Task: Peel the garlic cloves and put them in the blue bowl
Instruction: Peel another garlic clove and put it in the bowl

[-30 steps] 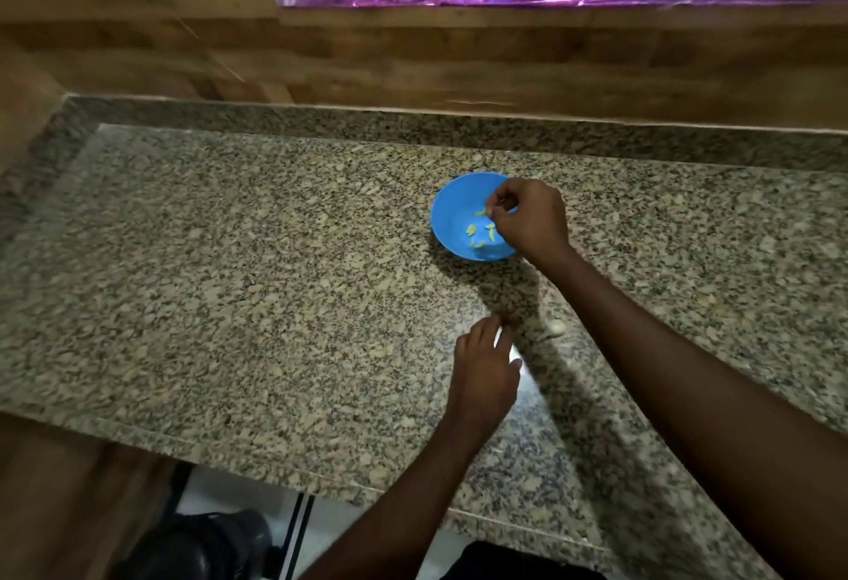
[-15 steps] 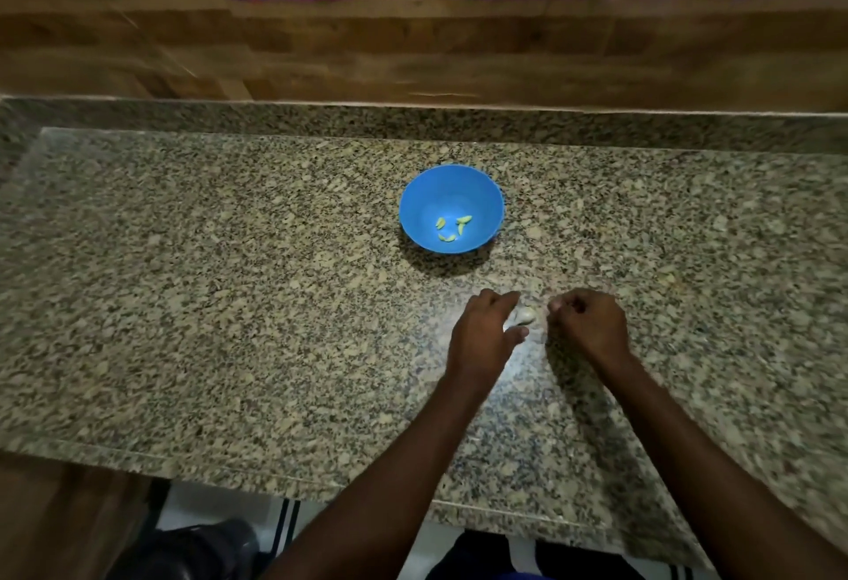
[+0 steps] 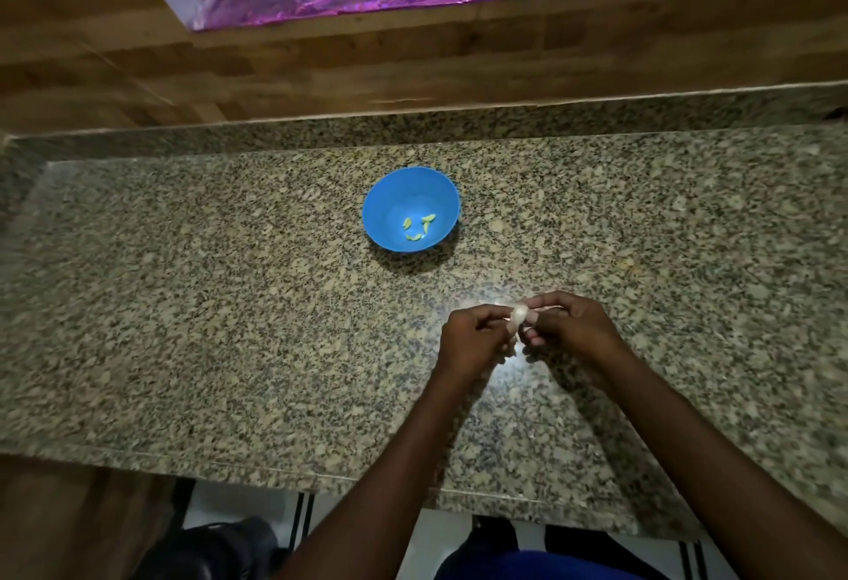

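Right now both hands pinch one small garlic clove [image 3: 520, 314] between them, left hand [image 3: 475, 341] and right hand [image 3: 571, 330], just above the tabletop [image 3: 229, 304]. Farther back sits the blue bowl [image 3: 385, 194] with peeled cloves [image 3: 420, 227]. That slippery clove could pop out and roll away.

Count: one round blue plastic bowl [image 3: 390, 194], beyond the hands. Inside it, four small pale yellow-green peeled garlic cloves [image 3: 417, 227]. One whitish unpeeled garlic clove [image 3: 520, 314], pinched between the two hands: left hand [image 3: 475, 341], right hand [image 3: 566, 327]. One speckled granite tabletop [image 3: 183, 304] under both.
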Demonstrator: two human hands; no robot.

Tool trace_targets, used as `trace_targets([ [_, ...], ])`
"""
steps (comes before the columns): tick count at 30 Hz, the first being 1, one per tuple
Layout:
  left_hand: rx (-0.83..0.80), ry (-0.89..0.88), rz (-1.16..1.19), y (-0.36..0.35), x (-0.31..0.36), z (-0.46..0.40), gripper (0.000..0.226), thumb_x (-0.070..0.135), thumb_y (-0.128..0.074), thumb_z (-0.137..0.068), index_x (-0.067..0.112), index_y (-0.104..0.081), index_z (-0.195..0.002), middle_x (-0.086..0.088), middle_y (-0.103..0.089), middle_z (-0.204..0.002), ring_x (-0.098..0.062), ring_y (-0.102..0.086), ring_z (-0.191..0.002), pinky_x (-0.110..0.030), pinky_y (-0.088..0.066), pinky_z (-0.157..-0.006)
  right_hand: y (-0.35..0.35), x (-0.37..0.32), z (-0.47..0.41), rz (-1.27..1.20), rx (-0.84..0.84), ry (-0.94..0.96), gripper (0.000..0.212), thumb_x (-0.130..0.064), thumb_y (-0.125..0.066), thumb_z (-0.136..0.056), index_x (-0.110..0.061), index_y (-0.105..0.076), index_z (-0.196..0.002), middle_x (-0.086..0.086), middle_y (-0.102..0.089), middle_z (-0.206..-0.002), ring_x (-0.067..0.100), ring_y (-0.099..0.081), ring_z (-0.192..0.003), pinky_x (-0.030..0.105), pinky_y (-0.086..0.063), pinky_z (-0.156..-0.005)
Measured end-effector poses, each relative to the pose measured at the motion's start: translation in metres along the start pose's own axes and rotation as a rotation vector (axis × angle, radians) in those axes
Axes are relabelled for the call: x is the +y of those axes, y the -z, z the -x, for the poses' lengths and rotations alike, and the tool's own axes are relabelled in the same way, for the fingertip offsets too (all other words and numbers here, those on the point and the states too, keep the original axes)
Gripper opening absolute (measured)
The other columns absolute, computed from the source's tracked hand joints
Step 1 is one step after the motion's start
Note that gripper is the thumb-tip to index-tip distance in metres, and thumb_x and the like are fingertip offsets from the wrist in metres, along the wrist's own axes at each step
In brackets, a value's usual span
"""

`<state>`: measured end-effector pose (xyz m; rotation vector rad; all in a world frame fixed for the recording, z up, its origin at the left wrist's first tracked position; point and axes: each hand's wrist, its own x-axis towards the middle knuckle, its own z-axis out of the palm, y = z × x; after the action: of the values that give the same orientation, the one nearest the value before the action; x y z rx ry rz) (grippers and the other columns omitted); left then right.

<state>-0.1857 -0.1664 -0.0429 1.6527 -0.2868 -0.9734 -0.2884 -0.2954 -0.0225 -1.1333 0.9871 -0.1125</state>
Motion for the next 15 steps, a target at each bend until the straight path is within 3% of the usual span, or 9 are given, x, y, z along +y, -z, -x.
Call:
trace_targets([
  [3,-0.019,0.010,0.025,-0.009,0.004,0.005,0.011,0.008,-0.069,-0.091,0.007,-0.077,-0.098,-0.025,-0.071,-0.078,-0.030,-0.065,-0.065,-0.053,-0.058,-0.066,0.012,-0.001,0.002,0.002,-0.006,0.015,0.018,-0.004,-0.073,-0.086,0.001,-0.068,-0.103,0.033,-0.067,-0.082,0.028,-0.062,-0.060,0.034,-0.058,-0.053],
  [7,-0.005,0.006,0.037,-0.021,0.011,0.012,0.019,0.024,-0.075,-0.090,0.006,-0.077,-0.094,-0.025,-0.070,-0.075,-0.029,-0.065,-0.064,-0.055,-0.058,-0.065,0.020,-0.001,0.009,-0.006,-0.011,0.056,0.016,-0.002,-0.073,-0.085,0.001,-0.069,-0.100,0.025,-0.068,-0.076,0.026,-0.061,-0.059,0.035,-0.057,-0.057],
  [10,0.023,-0.006,0.050,-0.029,0.011,0.015,0.015,0.013,-0.075,-0.087,0.003,-0.076,-0.098,-0.024,-0.074,-0.082,-0.031,-0.068,-0.069,-0.049,-0.060,-0.068,0.024,-0.002,0.014,-0.003,-0.016,0.071,0.019,0.000,-0.074,-0.083,0.003,-0.068,-0.100,0.025,-0.071,-0.081,0.026,-0.065,-0.060,0.038,-0.058,-0.064],
  [13,0.016,-0.037,0.036,-0.036,0.012,0.017,0.016,0.002,-0.074,-0.086,0.000,-0.075,-0.101,-0.022,-0.075,-0.086,-0.030,-0.072,-0.074,-0.034,-0.061,-0.066,0.028,-0.004,0.018,0.024,-0.018,0.097,0.018,0.004,-0.072,-0.085,0.006,-0.067,-0.102,0.020,-0.073,-0.079,0.022,-0.069,-0.057,0.030,-0.059,-0.058],
  [15,0.002,-0.069,0.013,-0.037,0.015,0.019,0.018,-0.001,-0.075,-0.084,-0.002,-0.075,-0.102,-0.021,-0.075,-0.086,-0.027,-0.073,-0.073,-0.032,-0.061,-0.065,0.030,-0.008,0.022,0.074,-0.021,0.127,0.016,0.005,-0.070,-0.086,0.005,-0.068,-0.101,0.018,-0.073,-0.077,0.021,-0.069,-0.057,0.033,-0.060,-0.060],
])
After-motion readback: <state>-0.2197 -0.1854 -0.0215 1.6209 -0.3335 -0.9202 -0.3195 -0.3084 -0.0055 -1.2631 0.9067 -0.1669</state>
